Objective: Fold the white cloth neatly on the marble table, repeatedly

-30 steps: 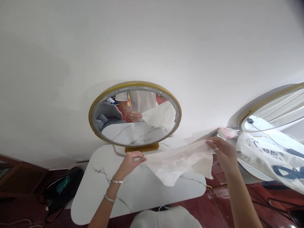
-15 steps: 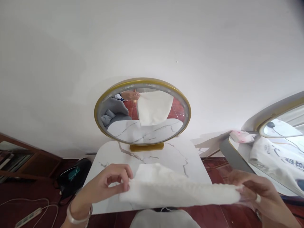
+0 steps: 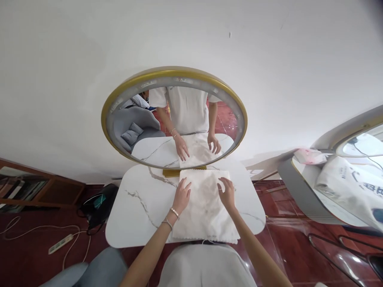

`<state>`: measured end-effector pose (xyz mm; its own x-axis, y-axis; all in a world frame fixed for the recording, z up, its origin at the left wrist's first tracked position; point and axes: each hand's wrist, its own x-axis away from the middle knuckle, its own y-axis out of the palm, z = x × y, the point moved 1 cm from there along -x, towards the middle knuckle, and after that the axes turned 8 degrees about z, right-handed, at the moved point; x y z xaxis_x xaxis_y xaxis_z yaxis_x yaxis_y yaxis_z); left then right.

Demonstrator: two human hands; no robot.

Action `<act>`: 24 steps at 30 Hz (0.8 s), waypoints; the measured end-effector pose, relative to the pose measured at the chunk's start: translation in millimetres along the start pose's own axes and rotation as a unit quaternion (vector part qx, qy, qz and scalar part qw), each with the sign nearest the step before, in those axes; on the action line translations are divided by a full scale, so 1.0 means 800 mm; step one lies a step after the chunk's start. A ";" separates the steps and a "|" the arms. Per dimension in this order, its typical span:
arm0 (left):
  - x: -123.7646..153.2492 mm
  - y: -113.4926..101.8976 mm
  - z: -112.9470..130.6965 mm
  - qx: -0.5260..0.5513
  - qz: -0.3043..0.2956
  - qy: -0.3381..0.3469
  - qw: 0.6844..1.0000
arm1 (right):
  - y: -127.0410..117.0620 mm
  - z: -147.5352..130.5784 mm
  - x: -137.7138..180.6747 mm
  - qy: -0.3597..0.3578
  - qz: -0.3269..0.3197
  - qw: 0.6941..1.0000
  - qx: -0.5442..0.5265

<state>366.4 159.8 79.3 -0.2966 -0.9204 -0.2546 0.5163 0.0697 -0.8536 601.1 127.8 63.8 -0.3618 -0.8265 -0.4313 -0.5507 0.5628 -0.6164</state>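
A cream cloth (image 3: 206,211) with a zigzag edge lies spread flat on the white marble table (image 3: 137,207). My left hand (image 3: 181,196) rests flat on the cloth's left side, fingers stretched out, with bracelets on the wrist. On the cloth's right side lies my right hand (image 3: 227,193), fingers apart and pressing down. Neither hand holds anything. The gold-rimmed round mirror (image 3: 174,117) at the table's back shows both hands and the cloth.
A second table (image 3: 302,195) at the right carries a white printed bag (image 3: 347,187), a small pink pack (image 3: 308,156) and another mirror. A black bag (image 3: 95,205) and a power strip (image 3: 61,244) lie on the red floor at the left. A wooden shelf stands far left.
The cloth, held up in the air between both hands before, now lies flat on the table. Both hands let go and rest open on it. The view tilted down and closer.
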 end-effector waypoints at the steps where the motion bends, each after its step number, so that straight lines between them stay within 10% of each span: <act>1: 0.004 0.017 -0.005 -0.005 -0.003 0.002 1.000 | 0.016 0.006 0.014 0.000 -0.008 1.000 0.006; 8: -0.016 0.068 -0.018 -0.073 0.016 0.064 0.995 | 0.071 0.043 0.033 -0.072 -0.075 0.979 0.174; 24: -0.060 0.118 0.039 -0.106 0.034 0.058 0.992 | 0.024 0.114 -0.033 -0.148 -0.100 0.958 0.225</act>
<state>454.3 198.8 25.4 -0.3639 -0.8614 -0.3543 0.3616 0.2199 -0.9061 668.7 161.6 3.1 -0.0168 -0.9154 -0.4021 -0.1825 0.3982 -0.8989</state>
